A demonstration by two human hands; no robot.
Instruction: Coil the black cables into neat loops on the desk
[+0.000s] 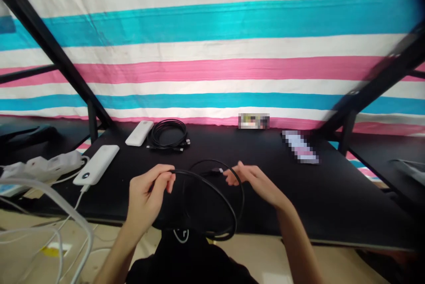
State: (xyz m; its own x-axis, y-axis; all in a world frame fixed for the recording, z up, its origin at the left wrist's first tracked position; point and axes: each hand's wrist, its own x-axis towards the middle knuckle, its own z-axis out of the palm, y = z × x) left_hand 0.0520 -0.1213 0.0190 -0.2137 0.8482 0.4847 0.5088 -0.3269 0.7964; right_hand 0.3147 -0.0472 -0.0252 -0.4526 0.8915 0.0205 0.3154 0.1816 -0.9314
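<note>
My left hand (pixel 150 191) pinches a black cable (pixel 212 186) between thumb and fingers, left of the middle. The cable curves in loose loops across to the right and hangs over the table's front edge. At the loop's right side, my right hand (pixel 249 182) has its fingers curled, with the cable running between them and the thumb. A dark plug with a pale metal tip (pixel 217 171) shows just left of my right fingertips. Behind my hands lies a coiled black cable (pixel 169 135) with several plug ends.
Two white power banks (pixel 139 133) lie at the left; the nearer has a white cable plugged in. A power strip with white chargers (pixel 49 164) sits beyond. A blurred-out flat object (pixel 300 147) lies right on the black table (pixel 318 204). Striped sheeting hangs behind.
</note>
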